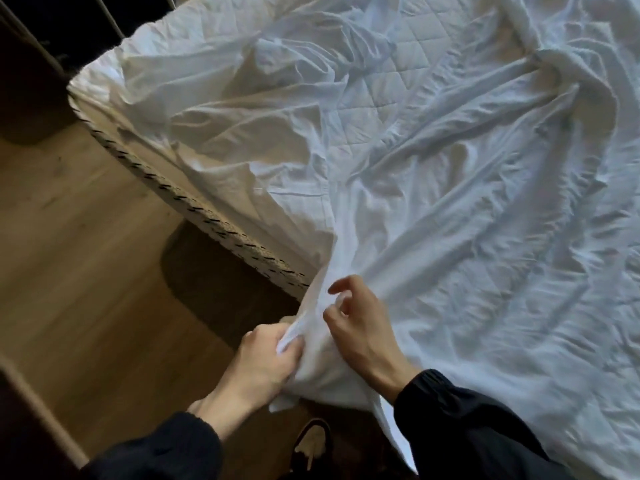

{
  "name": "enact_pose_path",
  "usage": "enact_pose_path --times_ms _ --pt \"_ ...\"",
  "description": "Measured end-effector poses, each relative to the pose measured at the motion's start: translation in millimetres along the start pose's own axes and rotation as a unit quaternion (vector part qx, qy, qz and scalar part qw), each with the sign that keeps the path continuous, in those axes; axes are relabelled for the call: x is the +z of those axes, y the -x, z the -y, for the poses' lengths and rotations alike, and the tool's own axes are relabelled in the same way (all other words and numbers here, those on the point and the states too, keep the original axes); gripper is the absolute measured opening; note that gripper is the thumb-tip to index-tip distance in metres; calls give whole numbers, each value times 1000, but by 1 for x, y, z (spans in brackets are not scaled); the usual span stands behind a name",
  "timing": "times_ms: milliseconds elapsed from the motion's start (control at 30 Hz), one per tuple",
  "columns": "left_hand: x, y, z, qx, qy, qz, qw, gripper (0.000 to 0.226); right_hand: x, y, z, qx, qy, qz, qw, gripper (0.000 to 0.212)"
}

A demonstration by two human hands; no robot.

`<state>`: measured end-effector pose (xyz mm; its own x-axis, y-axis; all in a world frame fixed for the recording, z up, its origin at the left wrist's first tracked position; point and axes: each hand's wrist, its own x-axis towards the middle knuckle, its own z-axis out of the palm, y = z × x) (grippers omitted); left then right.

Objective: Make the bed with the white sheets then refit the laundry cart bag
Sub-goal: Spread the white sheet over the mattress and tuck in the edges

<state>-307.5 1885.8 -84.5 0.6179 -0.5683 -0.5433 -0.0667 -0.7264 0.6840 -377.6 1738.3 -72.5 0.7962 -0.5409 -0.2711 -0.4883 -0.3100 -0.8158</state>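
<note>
White sheet (433, 220) lies crumpled, untucked — the job barely begun; at 6 o'clock the left hand (266, 355) clamps its corner, right hand (360, 327) beside it, grip unclear.

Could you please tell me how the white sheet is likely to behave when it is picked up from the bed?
Probably very floppy: the white sheet lies in deep wrinkles and bunches where the left hand grips it. Likely thin and light, since the quilted pad seems to show through it. Pulled, it would probably drag in folds, not lift flat.
</note>
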Motion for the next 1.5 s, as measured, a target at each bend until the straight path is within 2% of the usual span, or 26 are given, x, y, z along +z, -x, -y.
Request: enact_pose_path --times_ms 67,167,267,300,400,467,500,567,633,700,800,900,1000,1100,1233,1367,1433,1467,1500 --pt "-11 8 14 -63 -26 -22 997 35 7 6 9 -10 -26 18 999 16" --pt "-12 1 20 -132 -92 -11 987 34 24 23 21 -17 -57 118 991 11" --pt "-2 -9 16 -116 -139 -16 983 20 42 37 14 -19 -56 156 986 4" --pt "3 -11 17 -97 -114 -32 988 15 45 39 10 -10 -60 152 986 5" --pt "8 -12 22 -38 -21 -123 991 21 46 40 8 -15 -113 134 984 18" --pt "4 -14 18 -33 95 -143 985 12 43 41 15 -33 -168 132 976 27" --pt "0 -17 12 -55 199 -99 973 14 41 42 19 -45 -194 136 970 29" --pt "-10 -20 -7 -98 353 65 928 35 38 46 23 -61 -224 161 959 29" --pt "-16 -30 -18 -78 318 191 926 51 38 50 23 -65 -219 207 951 29" --pt "-16 -41 -24 -34 252 212 944 56 41 50 18 -62 -162 244 954 27" --pt "-10 -53 -29 30 103 115 988 41 48 45 4 -61 -76 256 962 7" --pt "-9 -53 -16 58 28 -5 998 36 49 44 -4 -56 -54 231 970 12" --pt "-14 -48 -4 74 -37 -117 990 29 37 40 -8 -41 -28 135 990 17" --pt "-27 -46 19 67 -61 -186 978 34 23 34 -21 -18 -4 48 999 16" --pt "-48 -48 63 -6 -99 -187 977 35 8 24 -37 12 43 -42 998 16" --pt "-31 -59 59 -70 -168 -96 979 26 2 16 -56 81 136 -78 984 12" --pt "-19 -65 47 -76 -137 -66 985 14 1 19 -61 117 186 -77 973 19" --pt "-14 -66 40 -65 -102 -64 991 15 -1 21 -62 128 207 -81 967 23" --pt "-10 -67 33 -49 -62 -64 995 24 -3 23 -63 137 220 -90 962 26"
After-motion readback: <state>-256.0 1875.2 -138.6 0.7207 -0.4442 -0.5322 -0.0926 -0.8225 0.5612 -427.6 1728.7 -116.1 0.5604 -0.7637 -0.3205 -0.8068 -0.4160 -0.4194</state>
